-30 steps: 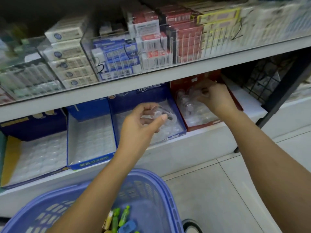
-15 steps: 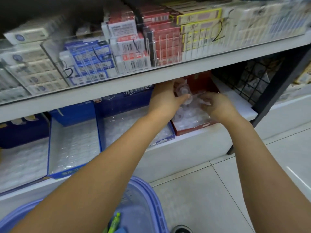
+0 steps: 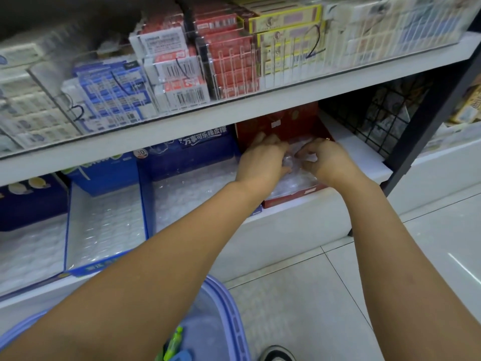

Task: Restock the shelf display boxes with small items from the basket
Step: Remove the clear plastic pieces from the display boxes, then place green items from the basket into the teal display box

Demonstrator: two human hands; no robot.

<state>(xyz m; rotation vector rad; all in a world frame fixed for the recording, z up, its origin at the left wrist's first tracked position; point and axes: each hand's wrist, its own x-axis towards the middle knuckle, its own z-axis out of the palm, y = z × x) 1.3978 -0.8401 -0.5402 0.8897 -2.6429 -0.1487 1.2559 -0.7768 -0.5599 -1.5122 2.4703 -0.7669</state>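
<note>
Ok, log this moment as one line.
red display box | left hand: inside box | right hand: pinching clear items | basket: below

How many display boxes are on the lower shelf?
4: dark blue box far left, narrow blue box next, wide blue box in the middle, red box at right. More may be hidden leftward.
</note>
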